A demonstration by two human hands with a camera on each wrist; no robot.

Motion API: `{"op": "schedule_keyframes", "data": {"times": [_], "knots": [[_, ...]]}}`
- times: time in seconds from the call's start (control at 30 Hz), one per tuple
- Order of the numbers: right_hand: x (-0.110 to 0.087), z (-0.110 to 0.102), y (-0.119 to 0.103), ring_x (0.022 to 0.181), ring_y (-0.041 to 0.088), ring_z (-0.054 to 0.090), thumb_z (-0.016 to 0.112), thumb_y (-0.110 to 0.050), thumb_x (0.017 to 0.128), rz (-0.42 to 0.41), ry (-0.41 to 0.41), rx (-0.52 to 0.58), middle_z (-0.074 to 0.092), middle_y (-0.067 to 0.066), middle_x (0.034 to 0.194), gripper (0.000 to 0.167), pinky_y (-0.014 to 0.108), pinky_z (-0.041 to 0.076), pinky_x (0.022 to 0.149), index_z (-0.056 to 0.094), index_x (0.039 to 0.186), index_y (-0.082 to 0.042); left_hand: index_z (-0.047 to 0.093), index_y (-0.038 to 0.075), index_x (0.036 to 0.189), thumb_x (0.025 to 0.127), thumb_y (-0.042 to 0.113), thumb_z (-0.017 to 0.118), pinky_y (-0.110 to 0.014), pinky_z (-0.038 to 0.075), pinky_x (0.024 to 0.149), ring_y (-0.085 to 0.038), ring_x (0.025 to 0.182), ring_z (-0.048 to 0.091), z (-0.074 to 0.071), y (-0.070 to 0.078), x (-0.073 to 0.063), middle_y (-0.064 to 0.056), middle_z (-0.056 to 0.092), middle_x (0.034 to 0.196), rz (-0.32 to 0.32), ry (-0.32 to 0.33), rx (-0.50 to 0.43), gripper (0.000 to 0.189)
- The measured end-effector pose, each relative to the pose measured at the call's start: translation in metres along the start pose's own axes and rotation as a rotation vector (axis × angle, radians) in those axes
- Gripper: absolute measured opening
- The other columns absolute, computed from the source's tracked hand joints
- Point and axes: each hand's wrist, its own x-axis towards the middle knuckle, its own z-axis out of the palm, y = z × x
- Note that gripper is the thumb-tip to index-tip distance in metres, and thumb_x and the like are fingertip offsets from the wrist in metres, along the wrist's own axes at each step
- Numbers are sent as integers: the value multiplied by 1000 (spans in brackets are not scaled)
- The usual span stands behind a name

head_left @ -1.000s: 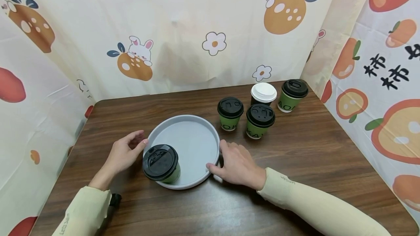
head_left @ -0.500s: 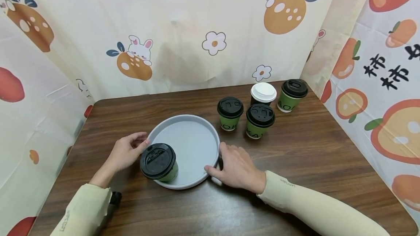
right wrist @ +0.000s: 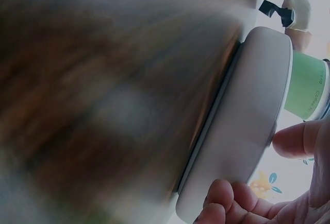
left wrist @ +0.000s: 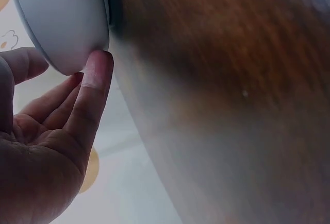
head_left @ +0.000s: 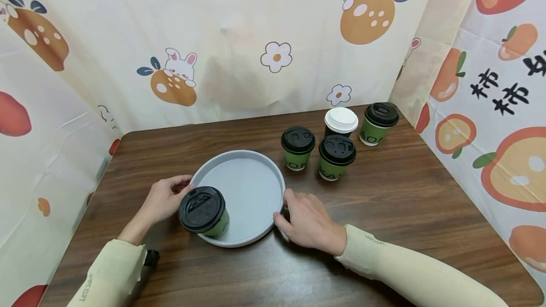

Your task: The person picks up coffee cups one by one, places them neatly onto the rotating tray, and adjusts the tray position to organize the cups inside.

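A round, light grey tray (head_left: 253,188) with a low rim is held between both hands. My left hand (head_left: 162,200) grips its left side; in the left wrist view, the thumb is at the rim and a fingertip (left wrist: 98,67) presses the outer wall. On the right side, my right hand (head_left: 309,221) holds the rim, with the thumb (right wrist: 291,140) on the edge and curled fingers against the wall in the right wrist view. A green paper coffee cup (head_left: 204,210) with a black lid stands upright at the tray's near left. Whether the tray touches the table cannot be told.
Behind the right hand stand lidded paper cups: a green cup (head_left: 297,148), another green cup (head_left: 336,158), a white-lidded cup (head_left: 341,121) and a far green cup (head_left: 379,123). The brown wooden table (head_left: 239,278) meets printed curtains (head_left: 239,37) at the back and sides.
The cup on the tray has shifted slightly left. My left fingers have come closer in on the rim, and my right thumb has drawn back from inside the tray to its edge.
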Motion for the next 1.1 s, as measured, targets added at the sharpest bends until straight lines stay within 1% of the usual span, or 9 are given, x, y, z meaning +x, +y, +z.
{"op": "schedule_keyframes", "data": {"times": [0.17, 0.37, 0.63, 0.73, 0.87, 0.93, 1.1], "knots": [[-1, 1, 0, 59, 13, 46, 65, -43, 94, -19, 19, -6, 46, -8, 64, 30, 32, 36, 58, 55, 90, -15, 70, -2, 126, 100, 17, 68, -27, 53, 73, -20, 87, 67, 1, -2, 2, -12, 75, 103, 17, -1, -3, 33], [-2, 2, -2, 58, 13, 45, 66, -42, 94, -27, 27, 0, 46, -9, 64, 30, 33, 36, 59, 55, 89, -15, 70, -2, 128, 100, 16, 68, -30, 54, 74, -21, 87, 69, 1, -2, 2, -11, 76, 100, 11, -3, 11, 33], [-3, -2, 0, 60, 14, 51, 69, -37, 93, -25, 42, 28, 60, -5, 71, 26, 33, 41, 61, 59, 88, -14, 69, -1, 130, 101, 17, 67, -34, 54, 73, -25, 92, 71, 2, 0, 5, -17, 76, 106, -10, -16, 17, 34], [-2, -4, 2, 60, 15, 51, 70, -37, 93, -19, 67, 33, 59, -5, 69, 26, 33, 41, 61, 59, 88, -15, 69, -1, 130, 101, 17, 67, -34, 54, 72, -25, 91, 71, 2, -1, 5, -17, 76, 106, -10, -19, 12, 34], [-2, -9, 6, 60, 15, 52, 72, -38, 92, -26, 125, 34, 59, -5, 69, 27, 35, 43, 63, 59, 88, -15, 70, 0, 130, 101, 17, 67, -35, 54, 73, -25, 91, 71, 3, -2, 5, -16, 76, 105, -12, -17, 14, 34], [-2, -11, 8, 61, 14, 51, 73, -37, 91, -26, 151, 40, 58, -5, 70, 27, 35, 43, 63, 59, 88, -14, 69, -1, 131, 102, 18, 66, -38, 55, 76, -27, 93, 71, 3, -3, 5, -17, 76, 107, -12, -20, 14, 35], [-4, -18, 15, 60, 11, 44, 75, -34, 90, -20, 206, 66, 49, -6, 68, 27, 30, 38, 58, 59, 89, -12, 67, -2, 133, 103, 21, 64, -50, 55, 86, -35, 105, 69, 4, -4, 4, -22, 73, 116, -13, -39, 6, 38]]}}
